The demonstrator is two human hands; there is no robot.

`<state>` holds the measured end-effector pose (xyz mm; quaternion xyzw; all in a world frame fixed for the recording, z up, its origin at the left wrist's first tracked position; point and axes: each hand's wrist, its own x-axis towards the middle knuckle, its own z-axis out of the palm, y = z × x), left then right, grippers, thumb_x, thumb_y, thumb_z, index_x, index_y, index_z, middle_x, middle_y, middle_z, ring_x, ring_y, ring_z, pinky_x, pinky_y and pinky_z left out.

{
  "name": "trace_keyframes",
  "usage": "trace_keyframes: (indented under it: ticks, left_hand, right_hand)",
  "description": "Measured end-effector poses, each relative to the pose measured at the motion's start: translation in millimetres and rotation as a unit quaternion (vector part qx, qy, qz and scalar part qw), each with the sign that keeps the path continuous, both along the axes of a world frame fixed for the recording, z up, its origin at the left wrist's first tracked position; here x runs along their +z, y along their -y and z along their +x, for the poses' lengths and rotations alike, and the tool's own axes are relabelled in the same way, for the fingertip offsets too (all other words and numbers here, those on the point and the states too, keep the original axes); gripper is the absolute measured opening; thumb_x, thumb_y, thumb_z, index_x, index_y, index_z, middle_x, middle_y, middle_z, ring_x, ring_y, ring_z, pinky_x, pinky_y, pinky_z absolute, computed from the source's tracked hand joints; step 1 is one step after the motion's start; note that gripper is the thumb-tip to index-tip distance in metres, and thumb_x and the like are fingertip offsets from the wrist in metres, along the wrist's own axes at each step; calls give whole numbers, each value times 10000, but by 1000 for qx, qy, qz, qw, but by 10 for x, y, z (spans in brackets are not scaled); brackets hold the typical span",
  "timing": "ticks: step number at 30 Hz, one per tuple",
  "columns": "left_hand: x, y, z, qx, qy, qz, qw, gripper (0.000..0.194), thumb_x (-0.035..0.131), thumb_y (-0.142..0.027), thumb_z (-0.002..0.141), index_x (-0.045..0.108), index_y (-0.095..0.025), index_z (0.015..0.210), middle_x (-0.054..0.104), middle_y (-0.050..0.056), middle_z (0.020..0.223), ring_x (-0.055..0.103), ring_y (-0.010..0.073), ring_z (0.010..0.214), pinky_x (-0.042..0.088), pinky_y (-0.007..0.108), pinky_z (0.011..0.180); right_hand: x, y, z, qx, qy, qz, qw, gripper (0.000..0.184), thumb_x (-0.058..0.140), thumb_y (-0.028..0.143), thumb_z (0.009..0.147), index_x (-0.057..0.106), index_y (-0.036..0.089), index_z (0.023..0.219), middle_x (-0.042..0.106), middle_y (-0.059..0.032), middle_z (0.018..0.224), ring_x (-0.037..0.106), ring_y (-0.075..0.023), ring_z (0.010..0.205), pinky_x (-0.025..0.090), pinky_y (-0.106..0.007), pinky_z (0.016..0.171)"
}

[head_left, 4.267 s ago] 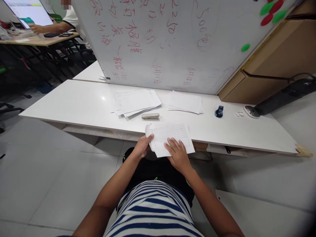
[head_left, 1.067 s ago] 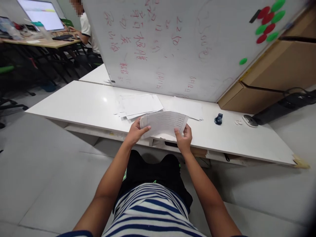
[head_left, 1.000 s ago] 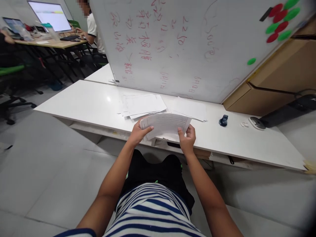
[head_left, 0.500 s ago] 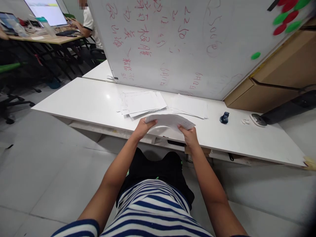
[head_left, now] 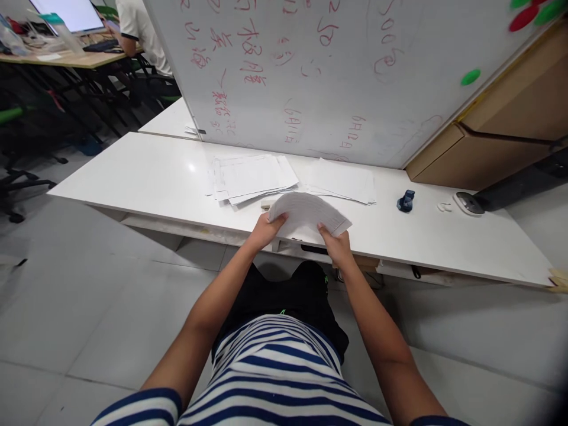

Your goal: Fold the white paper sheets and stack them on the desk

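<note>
Between my two hands is a sheaf of printed paper (head_left: 306, 213), bowed upward in the middle above the front of the white desk. My left hand (head_left: 267, 229) is closed on its left end, thumb on top. At the right end my right hand (head_left: 337, 244) pinches it the same way. Just behind the sheaf, a loose pile of papers (head_left: 252, 177) lies to the left and a second, neater pile (head_left: 344, 179) to the right. A small beige object (head_left: 266, 205), perhaps a stapler, shows partly beside the held paper; the rest of it is hidden.
The white desk (head_left: 146, 177) backs onto a whiteboard (head_left: 337, 77) with red writing. A dark blue object (head_left: 405, 201), white earbuds (head_left: 444, 207) and a mouse (head_left: 469, 203) lie on the right. Cardboard boxes (head_left: 483, 154) stand behind them. At far left a person (head_left: 144, 35) sits by another table.
The paper's ends have come closer together, so it bows more and its printed face tilts toward me. The beige object has come into view. My head view has shifted slightly.
</note>
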<state>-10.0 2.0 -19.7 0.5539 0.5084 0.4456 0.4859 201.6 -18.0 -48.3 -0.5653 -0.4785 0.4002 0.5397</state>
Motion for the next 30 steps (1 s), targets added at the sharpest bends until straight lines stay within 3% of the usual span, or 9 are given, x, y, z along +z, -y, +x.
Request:
trace_keyframes:
  ticks: [4,7,9,12,15,20,25,30]
  left_hand:
    - [157,70,-48,-35,-5,-5,999,431,640,-519,791,670,-182,1057,702,63,1045,624,288,1020,504,373,845]
    - [331,37,-128,-53,56,6,997,452,597,-492,832,595,-233,1202,679,66,1124,645,240,996,514,351,822]
    - [415,-60,-171,-16,65,23,998,428,543,-474,868,566,-239,1225,672,77,1145,650,216,978,508,356,830]
    - [437,-317,-172,43,-16,86,995,350,487,-453,901,607,-223,1136,688,75,1097,629,221,1002,474,370,884]
    - [334,-645,-90,20,-173,162,971,318,440,-417,926,644,-215,1063,680,77,1095,580,256,1070,426,396,954]
    - [28,-1037,49,2,-379,225,898,343,420,-308,905,624,-184,1152,552,121,1318,363,325,1319,310,494,1079]
    - [-192,-1123,41,28,-418,212,883,403,385,-313,904,582,-175,1228,458,134,1414,197,343,1412,273,550,1101]
    - [-234,-1167,1,13,-393,230,890,412,410,-329,884,580,-158,1218,444,132,1418,146,324,1429,147,527,1171]
  right_hand:
    - [86,207,205,2,97,0,995,417,665,505,766,702,177,1022,731,-69,1013,633,-284,1071,483,-403,969]
    - [57,348,522,-37,120,-75,989,445,720,509,713,710,162,991,733,-97,997,637,-327,1064,500,-437,956]
    - [-24,384,725,-54,90,-133,986,459,748,495,690,704,166,1007,715,-114,1078,639,-330,1072,495,-456,977]
    - [-156,344,916,-30,31,-183,982,453,785,454,660,701,183,1013,695,-112,1142,647,-315,1070,492,-466,995]
    - [-189,232,943,2,4,-193,981,439,805,431,641,707,181,990,704,-112,1122,653,-309,1061,506,-474,979]
    - [-10,49,791,65,-28,-201,977,444,798,375,660,700,165,1039,706,-118,1117,671,-298,1019,561,-466,893]
    - [81,-2,731,75,-51,-211,973,455,805,345,645,700,160,1046,705,-115,1121,697,-291,917,626,-417,702]
    - [-19,12,847,33,-56,-214,975,441,814,360,630,700,169,1010,708,-104,1116,706,-290,876,633,-390,592]
